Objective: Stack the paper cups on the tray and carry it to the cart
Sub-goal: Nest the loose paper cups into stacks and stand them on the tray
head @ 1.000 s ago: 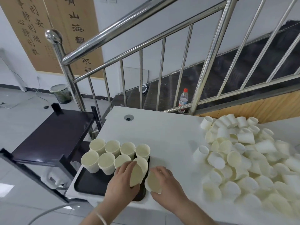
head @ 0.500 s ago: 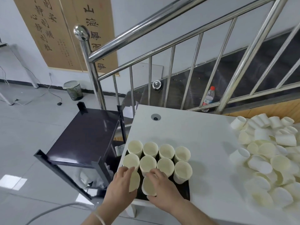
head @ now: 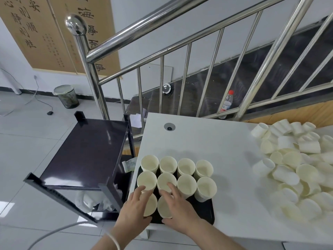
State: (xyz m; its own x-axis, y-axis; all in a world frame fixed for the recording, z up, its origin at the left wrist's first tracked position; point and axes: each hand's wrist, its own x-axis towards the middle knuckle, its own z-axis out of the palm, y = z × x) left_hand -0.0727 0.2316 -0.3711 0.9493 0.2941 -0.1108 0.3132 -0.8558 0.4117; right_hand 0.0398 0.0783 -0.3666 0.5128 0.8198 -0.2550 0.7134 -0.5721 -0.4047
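Note:
A black tray (head: 207, 212) sits at the near left corner of the white table (head: 212, 141). Several upright cream paper cups (head: 186, 167) stand on it in two rows. In a nearer third row stand two more cups. My left hand (head: 134, 207) curls round the left one (head: 150, 204), fingertips reaching the middle row. My right hand (head: 177, 206) wraps the right one (head: 163, 207). The black cart (head: 86, 150) stands just left of the table.
A big heap of loose paper cups (head: 297, 168) covers the table's right side. A steel stair railing (head: 144, 56) rises behind the table and cart. A bin (head: 66, 95) stands on the tiled floor, and a bottle (head: 227, 101) stands behind the railing.
Both hands carried their cups leftward onto the tray's near row and now hold them upright there. The view swung left, bringing the cart closer to centre.

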